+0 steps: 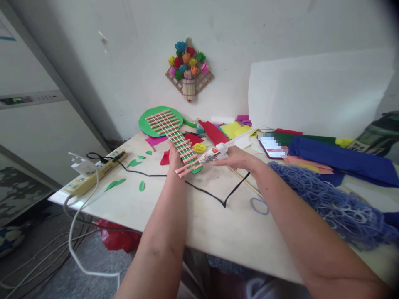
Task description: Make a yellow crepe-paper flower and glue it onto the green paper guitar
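Note:
In the head view my left hand (175,160) grips a rack of pale wooden sticks (176,139) tied together with white string, tilted above the table. Its upper end overlaps a green oval piece (144,121); whether they are joined I cannot tell. A small green piece (197,169) shows at the rack's near end. My right hand (235,158) is wrapped round a white hot glue gun (220,151), its nozzle close to the rack's near end. A long white glue stick (245,133) extends from the gun's rear. Black cord (208,197) runs across the table below both hands.
Green paper leaves (141,185) lie left, beside a power strip (90,176). Colored paper sheets (230,129), a phone (272,146), blue rolled paper (339,158) and a heap of blue rubber bands (324,203) occupy the back and right. A flower decoration (188,89) hangs on the wall.

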The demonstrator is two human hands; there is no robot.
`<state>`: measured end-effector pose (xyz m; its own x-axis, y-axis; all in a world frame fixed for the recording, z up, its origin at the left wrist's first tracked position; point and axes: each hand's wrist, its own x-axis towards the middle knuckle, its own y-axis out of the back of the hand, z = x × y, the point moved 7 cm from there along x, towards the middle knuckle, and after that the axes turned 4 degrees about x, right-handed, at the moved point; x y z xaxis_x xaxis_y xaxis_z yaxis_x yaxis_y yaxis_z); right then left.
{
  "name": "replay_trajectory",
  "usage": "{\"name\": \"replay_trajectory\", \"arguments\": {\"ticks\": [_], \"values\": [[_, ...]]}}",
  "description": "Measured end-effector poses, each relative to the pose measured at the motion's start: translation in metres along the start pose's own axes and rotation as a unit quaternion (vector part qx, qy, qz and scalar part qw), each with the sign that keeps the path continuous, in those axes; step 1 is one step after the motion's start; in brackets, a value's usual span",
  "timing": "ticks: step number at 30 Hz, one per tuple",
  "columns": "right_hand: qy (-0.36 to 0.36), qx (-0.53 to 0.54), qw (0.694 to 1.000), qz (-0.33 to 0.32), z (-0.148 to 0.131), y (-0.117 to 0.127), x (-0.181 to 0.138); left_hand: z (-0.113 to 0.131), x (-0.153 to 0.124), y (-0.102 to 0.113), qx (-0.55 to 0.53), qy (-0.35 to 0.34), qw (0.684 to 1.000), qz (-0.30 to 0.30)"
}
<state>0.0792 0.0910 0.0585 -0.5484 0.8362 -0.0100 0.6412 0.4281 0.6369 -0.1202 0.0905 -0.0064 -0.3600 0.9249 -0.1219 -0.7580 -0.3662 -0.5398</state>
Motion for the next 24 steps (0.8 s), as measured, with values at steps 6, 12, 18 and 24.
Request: {"name": "replay_trajectory", "arguments": {"ticks": [6,12,18,24], "values": [[-0.016,-0.004,1.0,-0.009,0.003,0.0011,-0.0015,0.0023,0.0022,-0.0007,0.008,-0.011,1.0,-0.011],[0.018,-0.011,1.0,-0.02,0.0018,0.0011,-0.0003,0.0039,0.0037,0.0003,0.017,-0.039,0.999,-0.01],[0.04,-0.009,0.999,-0.024,-0.0007,-0.0015,0.0012,0.0075,-0.0002,-0.0025,0.024,-0.045,0.999,-0.009],[-0.016,0.015,0.999,-0.028,-0.0035,-0.0053,-0.0046,0.0071,0.0007,-0.0036,0.009,-0.041,0.999,0.001]]}}
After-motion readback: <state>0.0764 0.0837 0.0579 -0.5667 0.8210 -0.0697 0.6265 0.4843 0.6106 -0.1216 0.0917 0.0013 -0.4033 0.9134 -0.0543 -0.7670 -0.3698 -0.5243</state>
